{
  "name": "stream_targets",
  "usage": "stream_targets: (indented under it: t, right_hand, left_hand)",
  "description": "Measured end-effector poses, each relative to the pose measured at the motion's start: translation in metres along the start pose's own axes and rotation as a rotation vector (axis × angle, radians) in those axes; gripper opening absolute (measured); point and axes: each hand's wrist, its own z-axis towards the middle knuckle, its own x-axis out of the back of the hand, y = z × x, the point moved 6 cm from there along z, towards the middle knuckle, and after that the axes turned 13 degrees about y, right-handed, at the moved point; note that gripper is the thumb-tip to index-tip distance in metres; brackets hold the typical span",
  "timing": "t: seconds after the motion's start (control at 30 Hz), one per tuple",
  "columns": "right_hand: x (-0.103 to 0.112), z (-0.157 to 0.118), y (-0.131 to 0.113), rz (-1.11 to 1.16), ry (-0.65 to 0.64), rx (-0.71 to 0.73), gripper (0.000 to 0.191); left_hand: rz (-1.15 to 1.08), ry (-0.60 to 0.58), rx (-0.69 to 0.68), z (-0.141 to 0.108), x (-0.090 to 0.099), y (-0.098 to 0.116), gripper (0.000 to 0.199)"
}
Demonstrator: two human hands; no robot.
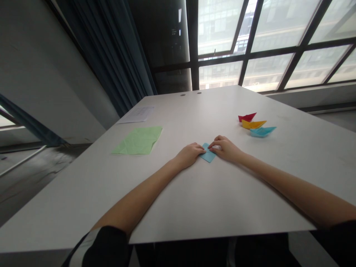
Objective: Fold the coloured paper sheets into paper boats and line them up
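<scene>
A small folded piece of light blue paper (208,156) lies flat on the white table (194,207), in front of me. My left hand (191,154) rests at its left edge, with the fingers together and the thumb tip on the paper. From the right, my right hand (224,148) pinches at the paper's upper right edge with thumb and index finger. Both hands touch the paper. Some of its edges are hidden under the fingertips.
Red (247,117), yellow (253,124) and blue (262,131) paper boats sit together to the right, beyond my right hand. A creased green sheet (139,141) lies to the left, with a white printed sheet (137,114) behind it.
</scene>
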Motion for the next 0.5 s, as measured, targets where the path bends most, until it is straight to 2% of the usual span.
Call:
stream_targets:
  t: [0.2,0.33,0.5]
  right_hand:
    - [0.004,0.005,0.016,0.085,-0.118,-0.046,0.020]
    - [0.010,0.004,0.015,0.093,-0.129,-0.037,0.021]
    - [0.010,0.001,0.014,0.052,-0.143,-0.060,0.022]
  left_hand:
    - [0.015,-0.048,0.016,0.001,0.005,-0.003,0.029]
    - [0.057,-0.079,0.004,-0.002,0.011,-0.006,0.023]
    - [-0.001,-0.013,0.070,-0.002,0.018,-0.010,0.033]
